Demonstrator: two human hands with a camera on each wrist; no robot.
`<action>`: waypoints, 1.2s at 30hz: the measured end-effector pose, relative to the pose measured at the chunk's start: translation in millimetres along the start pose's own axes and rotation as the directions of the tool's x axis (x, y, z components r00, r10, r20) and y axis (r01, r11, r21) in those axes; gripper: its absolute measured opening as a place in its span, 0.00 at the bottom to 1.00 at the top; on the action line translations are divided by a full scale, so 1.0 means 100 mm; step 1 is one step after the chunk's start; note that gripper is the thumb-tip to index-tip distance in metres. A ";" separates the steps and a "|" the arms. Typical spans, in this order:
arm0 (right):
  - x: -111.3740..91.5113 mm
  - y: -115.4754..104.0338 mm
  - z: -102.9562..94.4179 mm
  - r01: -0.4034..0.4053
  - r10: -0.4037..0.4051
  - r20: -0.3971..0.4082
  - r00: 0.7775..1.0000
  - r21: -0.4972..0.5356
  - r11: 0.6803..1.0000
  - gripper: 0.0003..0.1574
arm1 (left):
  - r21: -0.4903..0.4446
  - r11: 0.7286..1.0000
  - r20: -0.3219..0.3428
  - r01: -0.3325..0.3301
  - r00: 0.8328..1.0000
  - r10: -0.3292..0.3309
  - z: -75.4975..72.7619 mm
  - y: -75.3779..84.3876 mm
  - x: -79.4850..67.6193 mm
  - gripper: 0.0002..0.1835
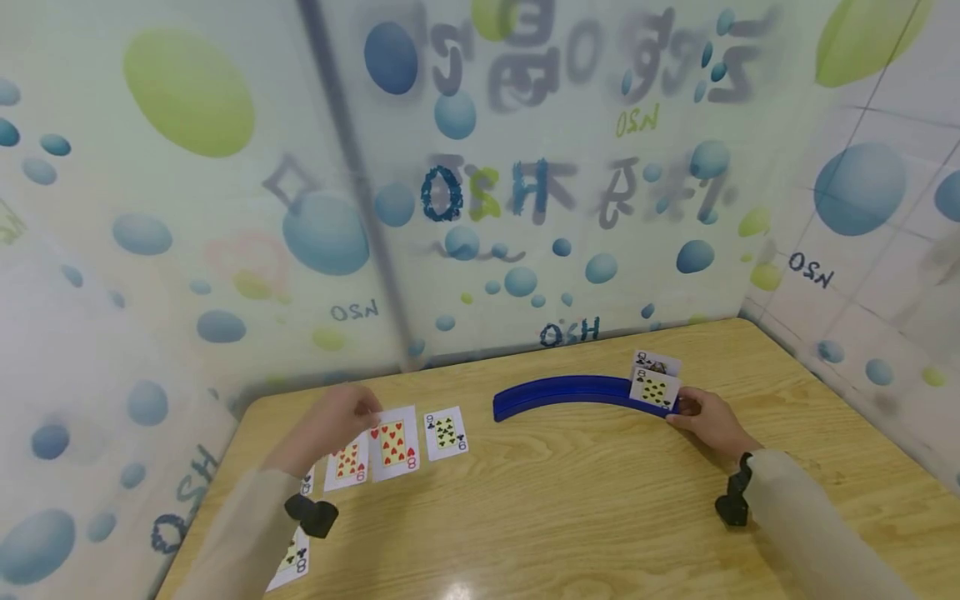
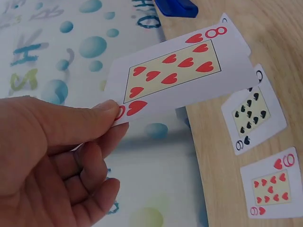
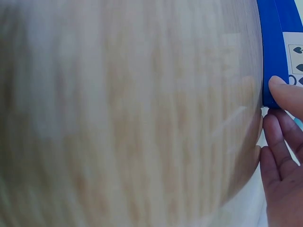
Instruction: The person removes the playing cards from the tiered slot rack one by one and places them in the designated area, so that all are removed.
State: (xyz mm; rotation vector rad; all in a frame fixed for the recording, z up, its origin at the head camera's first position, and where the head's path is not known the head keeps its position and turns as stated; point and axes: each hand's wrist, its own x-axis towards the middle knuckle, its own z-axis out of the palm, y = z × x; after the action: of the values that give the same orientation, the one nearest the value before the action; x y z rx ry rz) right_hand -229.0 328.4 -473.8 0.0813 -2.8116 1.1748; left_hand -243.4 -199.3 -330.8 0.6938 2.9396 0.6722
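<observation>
On a wooden table, a curved blue rack sits with its right end gripped by the right hand. The left hand pinches the eight of hearts by one corner above the table; a light hold should keep it unbent.

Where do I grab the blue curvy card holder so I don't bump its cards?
I'd pinch the blue curved card holder by its left end, coming from the left, thumb on the near side and fingers behind. That end is slim and bare, while the black eight and the queen stand towards the other end, close to the right hand.
</observation>
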 end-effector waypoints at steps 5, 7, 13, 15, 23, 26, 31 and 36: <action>-0.01 -0.01 0.00 0.005 -0.005 0.000 1.000 -0.001 1.000 0.30 | 0.006 1.000 0.011 0.030 0.999 -0.030 0.03 -0.18 -0.17 0.02; -0.02 -0.02 0.00 0.001 -0.001 0.003 1.000 -0.004 1.000 0.30 | 0.009 1.000 0.012 0.023 1.000 -0.023 0.05 -0.25 -0.22 0.02; -0.03 -0.04 -0.01 -0.014 0.014 0.007 1.000 -0.004 1.000 0.30 | -0.011 1.000 0.038 -0.010 0.999 0.010 0.11 -0.45 -0.36 0.03; -0.03 -0.05 -0.01 -0.015 0.015 0.007 1.000 -0.005 1.000 0.30 | -0.036 0.999 0.059 -0.016 0.998 0.018 0.12 -0.52 -0.41 0.03; -0.02 -0.03 0.00 -0.020 0.020 0.012 1.000 -0.005 1.000 0.31 | -0.127 0.990 0.132 0.063 0.990 -0.046 0.17 -0.74 -0.55 0.05; -0.02 -0.03 0.00 -0.015 0.015 0.009 1.000 -0.004 1.000 0.31 | -0.141 0.987 0.147 0.072 0.988 -0.051 0.21 -0.81 -0.58 0.05; -0.03 -0.04 0.01 -0.008 0.008 0.001 1.000 -0.003 1.000 0.30 | -0.148 0.976 0.151 0.162 0.979 -0.140 0.30 -0.88 -0.61 0.06; -0.03 -0.04 0.02 -0.006 0.006 -0.004 1.000 -0.002 1.000 0.30 | -0.121 0.955 0.111 0.269 0.960 -0.257 0.42 -0.93 -0.65 0.07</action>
State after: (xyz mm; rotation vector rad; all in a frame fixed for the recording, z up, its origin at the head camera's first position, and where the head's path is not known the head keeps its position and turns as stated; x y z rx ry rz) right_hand -226.0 324.8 -472.8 0.0703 -2.8119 1.1720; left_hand -217.5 -285.9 -411.8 0.3040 2.7949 0.7782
